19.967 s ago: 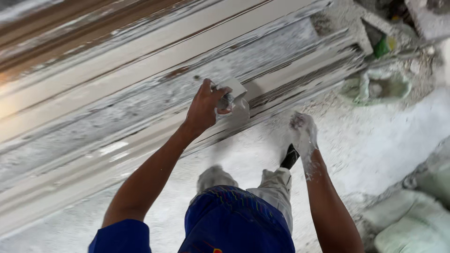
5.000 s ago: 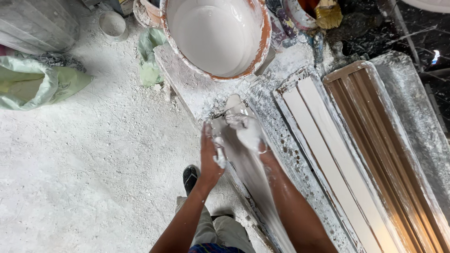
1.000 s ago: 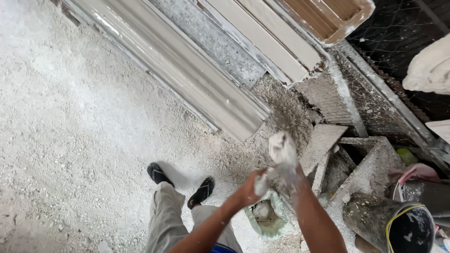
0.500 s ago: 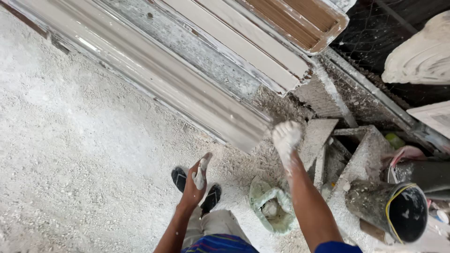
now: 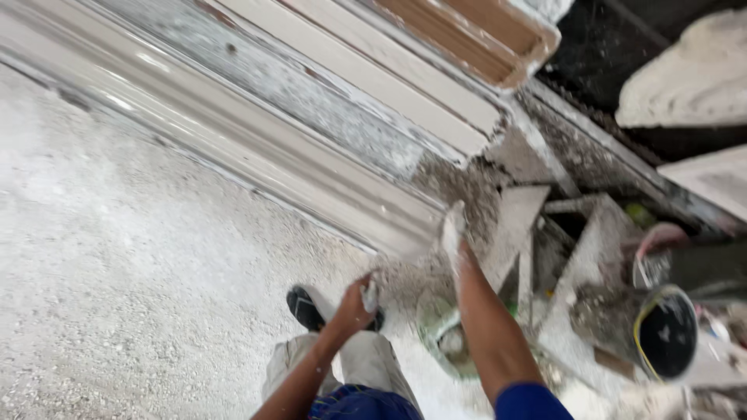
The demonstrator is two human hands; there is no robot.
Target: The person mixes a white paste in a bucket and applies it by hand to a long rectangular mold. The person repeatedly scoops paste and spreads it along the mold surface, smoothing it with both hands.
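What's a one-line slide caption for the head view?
Plaster-coated right hand reaches to the end of a long moulding; left hand holds a small white lump above the dusty floor.

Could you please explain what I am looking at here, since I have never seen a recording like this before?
This is one view, from a camera worn on a person's head, looking down at their own arms, legs and dark shoe. There is no machine, only bare hands. The left hand grips a small white lump, probably wet plaster. The right hand, coated in white, reaches toward the end of a long pale moulding lying on a dusty work surface. Below lies a white, gritty floor. On the right stands a black bucket, and a greenish bowl sits by the right arm. The picture is blurred, so finer detail is unclear.
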